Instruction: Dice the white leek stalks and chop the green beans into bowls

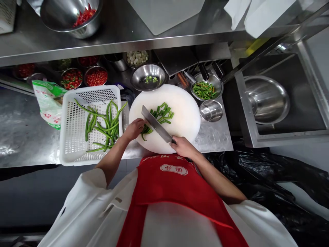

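A round white cutting board (183, 113) lies on the steel counter. My right hand (183, 146) is wrapped round the handle of a cleaver (158, 126), whose blade slants up and left across the board. Cut green bean pieces (164, 113) lie beyond the blade, and longer green beans (146, 131) lie on its near left side. At the board's left edge is my left hand (135, 128), fingers bent together beside the blade and beans; what they hold, if anything, is hidden. Left of the board, whole green beans (108, 125) lie in a white plastic basket (70, 147).
Behind the board stands a steel bowl (140, 77) with a few green pieces. At the right are a bowl of cut green peppers (204, 90) and a steel cup (211, 110). A shelf (115, 46) overhangs the back; a sink (303, 89) is far right.
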